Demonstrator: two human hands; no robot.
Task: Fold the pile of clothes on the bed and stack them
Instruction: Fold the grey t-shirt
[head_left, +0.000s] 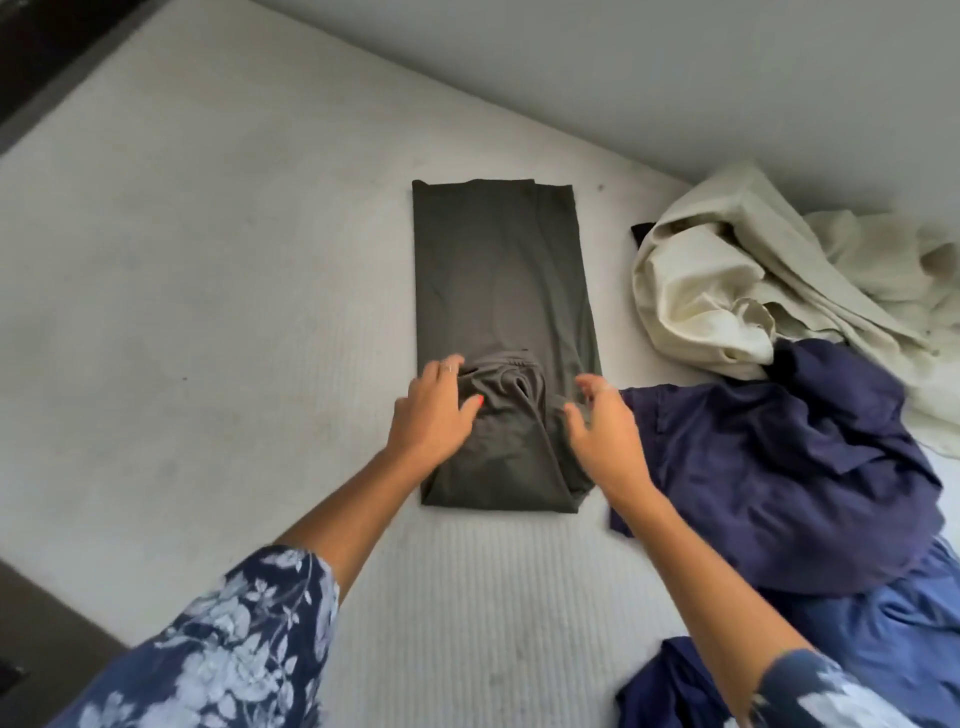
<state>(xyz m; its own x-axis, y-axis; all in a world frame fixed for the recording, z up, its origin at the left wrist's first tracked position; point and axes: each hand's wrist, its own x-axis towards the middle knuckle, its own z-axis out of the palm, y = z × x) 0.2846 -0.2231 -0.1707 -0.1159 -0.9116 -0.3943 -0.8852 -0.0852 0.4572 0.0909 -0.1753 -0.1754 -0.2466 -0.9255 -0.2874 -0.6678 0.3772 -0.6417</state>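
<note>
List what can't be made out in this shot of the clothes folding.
- Black item, head view: only a corner shows behind the cream cloth.
- Right hand: motion-blurred, so contact with the olive garment is unclear.
- Blue clothes: cut off by the right and bottom edges.
</note>
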